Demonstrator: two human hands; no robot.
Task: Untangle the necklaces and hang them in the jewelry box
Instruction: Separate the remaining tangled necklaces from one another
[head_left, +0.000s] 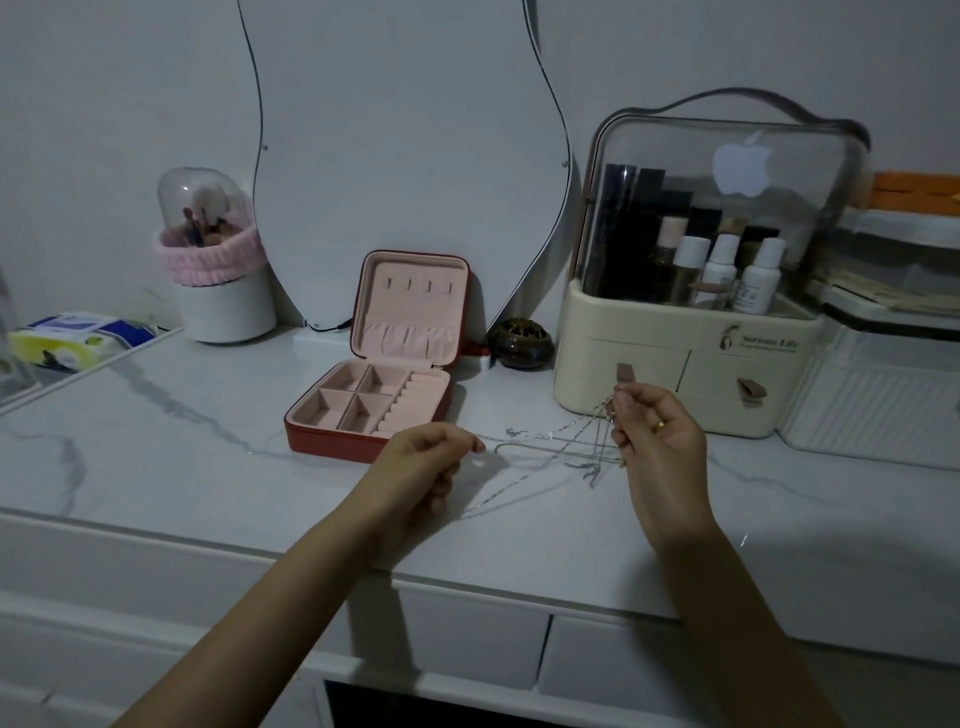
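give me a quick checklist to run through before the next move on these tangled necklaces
1. Red jewelry box with pink lining open, lid upright: ok.
2. Four hooks in the lid free of chains: ok.
3. Right hand pinches the bunched thin silver necklaces, lifted above the white marble tabletop: ok.
4. Left hand has a firm pinch on a strand: cannot tell, the chain is too fine to see at its fingertips.
5. Necklaces untangled: not ok, the strands cross each other between the hands.
6. Path from the hands to the box is free: ok.
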